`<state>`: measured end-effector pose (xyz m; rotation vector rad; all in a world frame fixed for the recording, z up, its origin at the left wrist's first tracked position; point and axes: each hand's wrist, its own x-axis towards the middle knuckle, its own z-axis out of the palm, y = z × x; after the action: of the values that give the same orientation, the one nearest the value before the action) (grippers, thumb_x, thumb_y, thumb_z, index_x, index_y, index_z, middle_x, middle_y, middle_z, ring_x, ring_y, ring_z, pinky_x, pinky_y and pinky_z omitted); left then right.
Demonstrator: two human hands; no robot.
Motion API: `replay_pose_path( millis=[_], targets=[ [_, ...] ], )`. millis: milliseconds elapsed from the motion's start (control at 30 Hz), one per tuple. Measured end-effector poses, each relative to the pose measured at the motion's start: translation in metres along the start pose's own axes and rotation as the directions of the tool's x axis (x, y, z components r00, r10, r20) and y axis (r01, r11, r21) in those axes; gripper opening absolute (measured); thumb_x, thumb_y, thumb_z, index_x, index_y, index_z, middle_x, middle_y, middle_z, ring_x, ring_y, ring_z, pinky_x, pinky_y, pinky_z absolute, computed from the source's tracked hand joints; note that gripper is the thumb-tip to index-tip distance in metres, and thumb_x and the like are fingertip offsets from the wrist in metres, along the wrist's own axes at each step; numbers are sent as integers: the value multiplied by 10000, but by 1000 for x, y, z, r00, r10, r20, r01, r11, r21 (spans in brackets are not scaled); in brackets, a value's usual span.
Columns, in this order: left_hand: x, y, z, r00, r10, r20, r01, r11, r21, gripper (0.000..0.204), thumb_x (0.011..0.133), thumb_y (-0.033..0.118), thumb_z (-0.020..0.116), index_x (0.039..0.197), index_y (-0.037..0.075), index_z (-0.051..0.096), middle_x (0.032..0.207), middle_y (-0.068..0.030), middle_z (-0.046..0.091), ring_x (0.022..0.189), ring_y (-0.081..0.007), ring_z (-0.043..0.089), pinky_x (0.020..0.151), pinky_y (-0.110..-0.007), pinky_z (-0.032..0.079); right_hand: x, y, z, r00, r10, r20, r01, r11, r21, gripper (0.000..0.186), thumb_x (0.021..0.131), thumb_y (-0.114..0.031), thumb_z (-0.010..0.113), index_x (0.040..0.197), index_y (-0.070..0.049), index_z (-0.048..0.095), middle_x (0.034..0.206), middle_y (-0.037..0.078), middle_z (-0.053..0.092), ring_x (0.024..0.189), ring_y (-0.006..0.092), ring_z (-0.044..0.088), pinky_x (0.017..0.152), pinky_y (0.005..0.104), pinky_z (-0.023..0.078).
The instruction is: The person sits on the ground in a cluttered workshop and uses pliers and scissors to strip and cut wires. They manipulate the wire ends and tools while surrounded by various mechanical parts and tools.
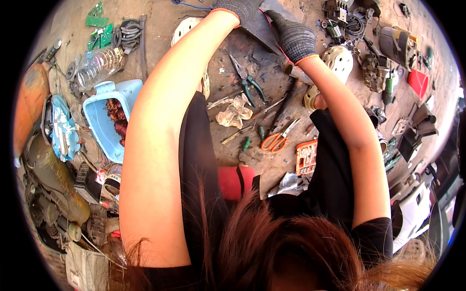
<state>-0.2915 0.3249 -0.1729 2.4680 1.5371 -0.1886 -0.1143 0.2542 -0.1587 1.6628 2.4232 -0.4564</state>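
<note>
My left hand [234, 10], in a grey knit glove, is at the top edge on a dark flat plate [257, 34], its fingertips cut off. My right hand [295, 41], gloved too, grips the plate's right edge, where a thin red strip shows. Below the plate, between my cream clogs [337, 65], lie pliers [245, 80], crumpled paper [233, 111], a long dark rod [284, 102], orange-handled scissors [275, 140] and an orange tool case [306, 157].
At left are a blue basin [104, 128] of copper coils, a plastic bottle [99, 68], green circuit boards [99, 36] and tanks [30, 109]. Dark metal parts [374, 70], a red container [417, 85] and scrap lie at right. A red pad [233, 182] is between my legs.
</note>
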Motion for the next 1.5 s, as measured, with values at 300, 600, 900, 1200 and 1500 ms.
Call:
replay_pose_path(
  millis=[300, 600, 900, 1200, 1500],
  targets=[
    [-12, -2, -4, 998, 31, -47, -37, 993, -113, 261, 854, 208, 517, 937, 67, 720, 998, -171, 673, 975, -328, 650, 841, -424, 511, 8, 5, 2, 991, -101, -91, 99, 995, -26, 406, 942, -274, 485, 1347, -260, 455, 912, 190, 673, 824, 362, 663, 678, 488, 517],
    [-10, -5, -14, 999, 18, 44, -9, 981, -194, 245, 846, 194, 517, 910, 71, 719, 991, -196, 660, 978, -344, 636, 859, -423, 495, 9, -18, 5, 912, 149, -383, 59, 876, 479, 324, 854, -112, 528, 1173, -105, 584, 839, 196, 660, 776, 372, 650, 665, 459, 507],
    [-12, -21, -12, 949, 300, -95, -307, 948, -79, 221, 804, 198, 573, 902, 70, 723, 1000, -189, 652, 999, -360, 617, 848, -414, 499, 16, 3, 9, 917, 20, -398, 183, 866, 465, 281, 895, -166, 509, 1166, -100, 549, 941, 209, 655, 826, 404, 641, 704, 485, 507],
    [7, -21, -26, 946, 294, 138, -276, 952, -135, 233, 771, 163, 573, 911, 63, 731, 939, -195, 687, 889, -337, 671, 795, -416, 522, 19, 12, 11, 953, -157, -260, 231, 931, 284, 323, 880, -189, 509, 1198, -135, 539, 800, 219, 649, 710, 399, 640, 635, 497, 502],
    [9, -14, -31, 966, 193, 170, -167, 974, -156, 232, 773, 141, 570, 908, 46, 733, 949, -213, 683, 902, -345, 671, 802, -420, 520, 25, 7, 10, 980, -153, -129, 178, 962, 207, 325, 879, -224, 496, 1188, -165, 577, 739, 201, 644, 641, 382, 634, 590, 493, 491]
  ],
)
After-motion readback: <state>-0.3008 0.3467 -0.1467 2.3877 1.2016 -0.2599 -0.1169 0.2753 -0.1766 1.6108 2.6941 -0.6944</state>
